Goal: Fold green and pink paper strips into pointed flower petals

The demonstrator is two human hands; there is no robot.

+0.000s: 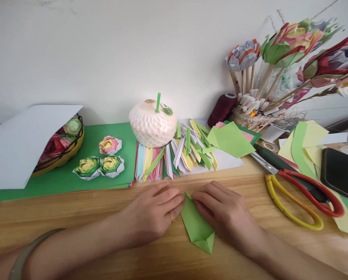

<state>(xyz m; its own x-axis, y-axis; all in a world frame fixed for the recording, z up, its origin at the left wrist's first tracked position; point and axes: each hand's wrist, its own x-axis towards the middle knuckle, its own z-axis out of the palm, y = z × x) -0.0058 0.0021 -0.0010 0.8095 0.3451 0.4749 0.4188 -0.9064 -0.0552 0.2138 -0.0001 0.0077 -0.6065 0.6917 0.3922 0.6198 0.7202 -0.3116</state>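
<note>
A partly folded sheet of light green paper [195, 225] lies on the wooden table, its far end between my two hands. My left hand [159, 210] is closed, its fingertips pressed at the paper's upper left edge. From the other side, my right hand [225, 212] has its fingers together on the upper right edge, with its thumb mostly hidden. Small folds show at the paper's top tip and its lower end. Just beyond my hands lies a pile of folded paper strips [187, 149] in green, yellow, white and pink.
Red-and-yellow-handled scissors [295, 194] and a black phone [341, 171] lie at right. Behind the strips stand a white textured pot [152, 124] and a dark thread spool [222, 109]. At left, paper flowers [111, 165] sit on a green sheet [124, 132] beside a basket [77, 146].
</note>
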